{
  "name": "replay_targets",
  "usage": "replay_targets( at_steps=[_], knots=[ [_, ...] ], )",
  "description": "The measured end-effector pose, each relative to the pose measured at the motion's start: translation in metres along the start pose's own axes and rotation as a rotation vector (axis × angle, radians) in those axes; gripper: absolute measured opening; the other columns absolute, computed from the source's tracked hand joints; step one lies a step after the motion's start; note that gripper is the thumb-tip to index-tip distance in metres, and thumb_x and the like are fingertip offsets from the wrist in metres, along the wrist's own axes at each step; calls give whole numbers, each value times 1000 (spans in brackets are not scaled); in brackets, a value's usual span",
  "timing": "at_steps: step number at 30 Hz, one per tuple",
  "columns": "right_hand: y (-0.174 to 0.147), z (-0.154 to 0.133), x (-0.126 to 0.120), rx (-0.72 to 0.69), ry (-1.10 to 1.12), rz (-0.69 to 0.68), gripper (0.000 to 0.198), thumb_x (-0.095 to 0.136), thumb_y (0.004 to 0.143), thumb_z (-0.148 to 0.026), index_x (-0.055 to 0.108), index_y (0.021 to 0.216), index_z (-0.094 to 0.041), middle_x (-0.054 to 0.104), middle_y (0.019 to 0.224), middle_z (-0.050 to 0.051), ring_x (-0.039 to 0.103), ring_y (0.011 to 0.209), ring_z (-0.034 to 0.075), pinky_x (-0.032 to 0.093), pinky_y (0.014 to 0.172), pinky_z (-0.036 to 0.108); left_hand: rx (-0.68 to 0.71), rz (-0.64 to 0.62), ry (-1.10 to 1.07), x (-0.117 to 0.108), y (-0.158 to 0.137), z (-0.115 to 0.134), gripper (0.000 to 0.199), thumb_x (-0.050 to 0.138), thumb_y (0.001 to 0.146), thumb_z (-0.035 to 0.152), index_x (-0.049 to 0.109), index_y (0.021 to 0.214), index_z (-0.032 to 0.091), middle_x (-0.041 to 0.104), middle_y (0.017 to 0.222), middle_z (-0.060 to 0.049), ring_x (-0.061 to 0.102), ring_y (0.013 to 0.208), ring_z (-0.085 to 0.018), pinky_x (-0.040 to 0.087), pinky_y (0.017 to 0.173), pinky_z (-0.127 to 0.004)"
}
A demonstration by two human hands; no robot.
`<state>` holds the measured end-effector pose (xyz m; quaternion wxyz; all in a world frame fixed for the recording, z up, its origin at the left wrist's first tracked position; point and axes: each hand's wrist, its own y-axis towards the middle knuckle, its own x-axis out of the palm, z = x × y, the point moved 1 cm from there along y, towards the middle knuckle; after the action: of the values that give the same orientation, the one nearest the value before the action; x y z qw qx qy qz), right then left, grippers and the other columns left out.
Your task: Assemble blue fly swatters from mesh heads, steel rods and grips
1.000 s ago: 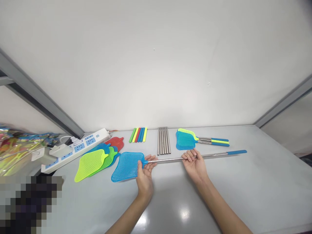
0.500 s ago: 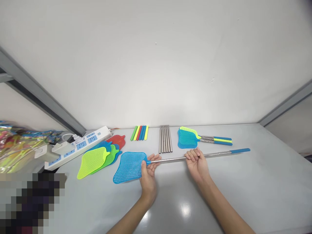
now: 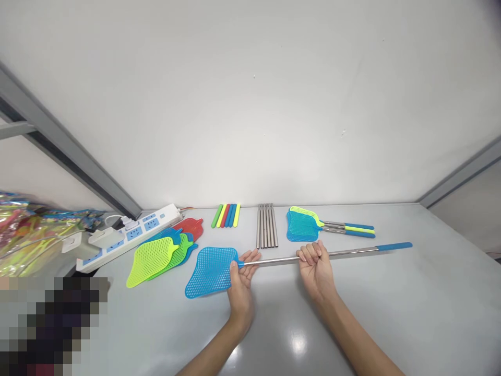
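Note:
A blue fly swatter (image 3: 213, 271) with a long, drawn-out metal rod and a blue grip (image 3: 394, 246) is held crosswise above the table. My left hand (image 3: 241, 282) holds it at the neck, thumb on the lower edge of the head, the other fingers behind and loosely extended. Around the middle of the metal rod, my right hand (image 3: 318, 270) is closed, fingers wrapped over it. Behind my right hand lies a stack of short swatters (image 3: 303, 226), blue and yellow-green, with metal rods and coloured grips.
Loose swatter heads (image 3: 154, 259) in several colours lie at the left, beside a white power strip (image 3: 129, 240) with plugs. Along the back are coloured grip tubes (image 3: 226, 215) and a row of metal rods (image 3: 267, 227). Plastic-bagged goods (image 3: 35, 235) are at far left.
The blue grip end reaches slightly farther right, and my right hand has shifted a little right along with the rod. The view has also moved slightly. Both hands keep their hold.

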<state>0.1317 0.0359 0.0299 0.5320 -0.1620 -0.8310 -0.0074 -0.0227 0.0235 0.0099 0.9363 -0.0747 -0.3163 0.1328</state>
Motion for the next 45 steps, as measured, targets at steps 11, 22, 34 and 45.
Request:
replay_targets(
  at_steps=[11,22,34,45],
  knots=[
    [0,7,-3,10,37,19,31,45,79,-28,26,56,-18,14,47,-8,17,41,6,24,42,21,39,-8,31,5,-1,3,39,34,80,40,54,94,9,62,94,-14,57,92,-22,36,88,-39],
    [-1,9,-3,11,32,30,30,46,77,-26,26,56,-18,15,47,-8,18,40,6,24,42,21,59,-19,36,7,-5,3,40,36,78,41,57,90,9,64,90,-14,58,87,-23,36,87,-39],
    [-3,9,-2,-23,-87,47,29,44,77,-25,26,55,-18,14,47,-8,18,38,6,25,41,23,53,-33,51,6,-8,-2,42,36,77,43,58,87,8,64,88,-14,59,85,-23,39,83,-39],
    [-2,12,-2,73,-29,42,28,44,76,-24,26,55,-18,15,48,-8,22,40,6,30,44,22,67,25,71,5,-8,5,36,39,76,43,57,75,12,65,73,-9,60,76,-22,44,68,-34]
  ],
)
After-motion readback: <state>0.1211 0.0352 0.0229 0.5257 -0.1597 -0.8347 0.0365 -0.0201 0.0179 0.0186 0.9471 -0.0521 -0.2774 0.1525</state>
